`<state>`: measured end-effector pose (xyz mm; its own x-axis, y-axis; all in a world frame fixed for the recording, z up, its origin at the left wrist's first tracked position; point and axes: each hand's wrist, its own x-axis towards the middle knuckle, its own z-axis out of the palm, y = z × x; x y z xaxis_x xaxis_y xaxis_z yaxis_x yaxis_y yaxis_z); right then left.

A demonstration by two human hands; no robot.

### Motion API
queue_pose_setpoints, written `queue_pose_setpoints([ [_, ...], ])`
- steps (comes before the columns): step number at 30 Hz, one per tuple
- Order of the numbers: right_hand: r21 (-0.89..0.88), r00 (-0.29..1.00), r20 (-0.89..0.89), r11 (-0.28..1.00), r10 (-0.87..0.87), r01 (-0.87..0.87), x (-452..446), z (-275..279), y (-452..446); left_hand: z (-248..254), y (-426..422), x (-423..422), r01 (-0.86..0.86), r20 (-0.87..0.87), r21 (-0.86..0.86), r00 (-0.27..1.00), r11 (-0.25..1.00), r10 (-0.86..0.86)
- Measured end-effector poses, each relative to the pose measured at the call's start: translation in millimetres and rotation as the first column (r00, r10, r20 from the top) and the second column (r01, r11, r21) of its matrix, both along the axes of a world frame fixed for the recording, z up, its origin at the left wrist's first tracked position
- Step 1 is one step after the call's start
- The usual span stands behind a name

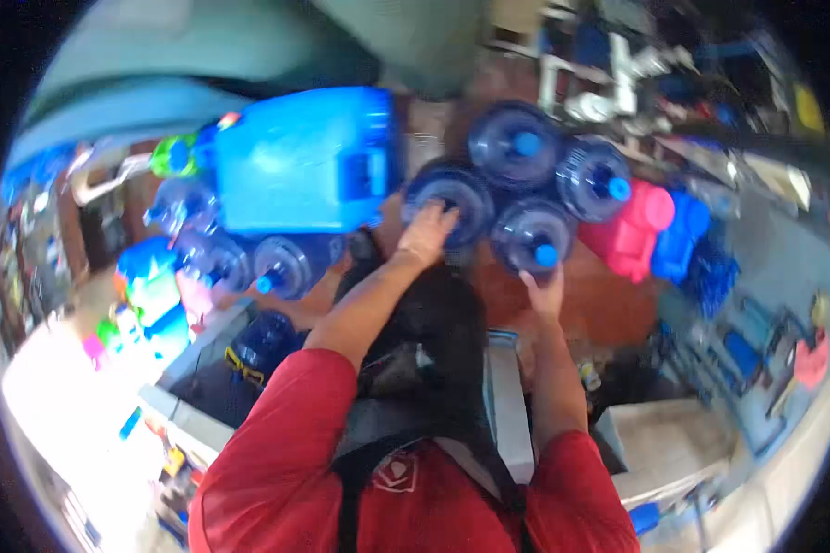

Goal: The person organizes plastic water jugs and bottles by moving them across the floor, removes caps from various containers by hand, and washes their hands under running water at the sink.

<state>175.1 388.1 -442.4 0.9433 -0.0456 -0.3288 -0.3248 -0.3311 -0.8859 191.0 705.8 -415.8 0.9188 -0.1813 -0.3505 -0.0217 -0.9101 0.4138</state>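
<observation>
Several large clear-blue water jugs with blue caps stand together in front of me. My left hand (426, 235) reaches onto the top of the nearest-left water jug (452, 184), its fingers bent around the neck. That jug's cap is covered by the fingers or absent; I cannot tell which. My right hand (544, 293) is at the near side of a capped water jug (516, 230), thumb and fingers against it just below the blue cap (546, 255); part of the fingers is hidden. Behind these stand a water jug (498, 161) and another water jug (581, 166).
To the left lies a big blue rectangular container (290, 161), with more water jugs (290, 263) beside it. Pink (632, 230) and blue jerrycans (681, 235) stand at the right. A black seat (420, 323) is directly below me. Shelves with clutter (609, 83) line the back right.
</observation>
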Motion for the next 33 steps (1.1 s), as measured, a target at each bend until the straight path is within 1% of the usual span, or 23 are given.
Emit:
queue_pose_setpoints([
  [2,0.075,0.994,-0.058,0.993,0.093,-0.088,-21.5,3.6,-9.9,9.9,12.5,-23.3,-0.082,-0.018,-0.060,0.997,0.995,0.081],
  [3,-0.120,0.974,-0.149,0.974,0.173,-0.192,-40.9,-7.4,-27.3,13.7,23.6,-39.8,-0.107,-0.021,-0.137,0.994,0.985,0.105],
  [4,-0.310,0.944,-0.239,0.903,0.229,-0.298,-58.6,-14.2,-39.4,15.1,37.6,-61.6,-0.148,-0.016,-0.116,0.989,0.982,0.147],
  [6,-0.050,0.866,-0.499,0.998,-0.045,0.023,-74.8,39.4,-11.1,17.7,66.9,-108.4,-0.162,-0.025,-0.276,0.987,0.947,0.161],
  [7,-0.041,0.870,-0.493,0.999,-0.015,-0.006,-106.3,-30.4,-81.4,29.5,87.4,-126.8,-0.233,-0.079,-0.208,0.972,0.950,0.221],
  [8,-0.195,0.801,-0.494,0.855,0.337,-0.480,-142.1,-100.4,-125.7,39.7,113.0,-145.5,-0.297,-0.133,-0.139,0.951,0.945,0.280],
  [9,-0.193,0.794,-0.490,0.844,0.360,-0.501,-114.0,-67.4,-97.1,34.0,139.9,-169.1,-0.403,-0.101,-0.024,0.911,0.915,0.399],
  [10,-0.215,0.754,-0.550,0.812,0.359,-0.543,-101.6,-31.4,-68.4,35.2,172.4,-188.9,-0.493,0.027,-0.007,0.869,0.870,0.493],
  [11,-0.237,0.715,-0.606,0.778,0.350,-0.582,-91.1,26.0,-29.6,35.9,196.1,-203.7,-0.622,-0.030,0.189,0.770,0.760,0.637],
  [12,-0.240,0.710,-0.603,0.766,0.363,-0.596,-80.5,44.9,-3.2,72.9,219.8,-197.3,-0.588,-0.102,0.361,0.747,0.724,0.657],
  [13,-0.315,0.724,-0.535,0.692,0.435,-0.649,-72.8,58.7,20.6,40.3,249.3,-231.9,-0.573,-0.125,0.519,0.683,0.635,0.719],
  [14,-0.396,0.723,-0.466,0.611,0.510,-0.686,-65.6,70.5,43.3,45.0,265.3,-240.5,-0.481,-0.178,0.663,0.642,0.573,0.746],
  [15,-0.404,0.717,-0.463,0.595,0.522,-0.695,-56.4,83.0,68.5,17.2,284.8,-263.5,-0.493,-0.224,0.673,0.575,0.552,0.787],
  [17,-0.359,0.681,-0.423,0.580,0.598,-0.732,-40.4,98.0,112.9,23.1,303.2,-263.9,-0.560,-0.345,0.573,0.498,0.599,0.796],
  [21,-0.303,0.663,-0.290,0.591,0.690,-0.748,-29.9,69.2,159.6,-35.7,308.9,-283.2,-0.664,-0.452,0.418,0.439,0.620,0.776],
  [23,-0.280,0.566,-0.329,0.494,0.756,-0.823,-20.9,96.2,210.8,-49.4,302.3,-281.5,-0.623,-0.379,0.509,0.457,0.594,0.805],
  [24,-0.296,0.570,-0.332,0.491,0.752,-0.820,-18.7,106.9,232.2,-66.3,299.7,-288.1,-0.629,-0.383,0.494,0.461,0.600,0.800],
  [26,-0.323,0.463,-0.361,0.358,0.809,-0.876,-19.4,125.5,274.4,-104.2,296.9,-310.4,-0.670,-0.142,0.522,0.541,0.527,0.829],
  [27,-0.334,0.471,-0.361,0.360,0.805,-0.871,-19.6,135.2,297.0,-103.1,301.1,-314.0,-0.673,-0.141,0.512,0.546,0.533,0.826],
  [29,-0.270,0.340,-0.551,0.223,0.762,-0.937,-25.9,151.1,335.1,-89.0,303.6,-320.8,-0.741,-0.223,0.398,0.494,0.541,0.841],
  [30,-0.277,0.347,-0.554,0.226,0.757,-0.934,-33.3,151.2,345.0,-67.8,304.3,-320.6,-0.740,-0.226,0.390,0.500,0.547,0.836],
  [32,-0.363,0.231,-0.231,0.136,0.945,-0.922,-48.3,151.0,359.9,5.1,309.6,-312.6,-0.773,-0.202,0.270,0.537,0.574,0.819],
  [33,-0.368,0.246,-0.234,0.149,0.941,-0.918,-56.0,152.8,369.2,29.2,309.7,-314.9,-0.765,-0.203,0.265,0.551,0.587,0.810],
])
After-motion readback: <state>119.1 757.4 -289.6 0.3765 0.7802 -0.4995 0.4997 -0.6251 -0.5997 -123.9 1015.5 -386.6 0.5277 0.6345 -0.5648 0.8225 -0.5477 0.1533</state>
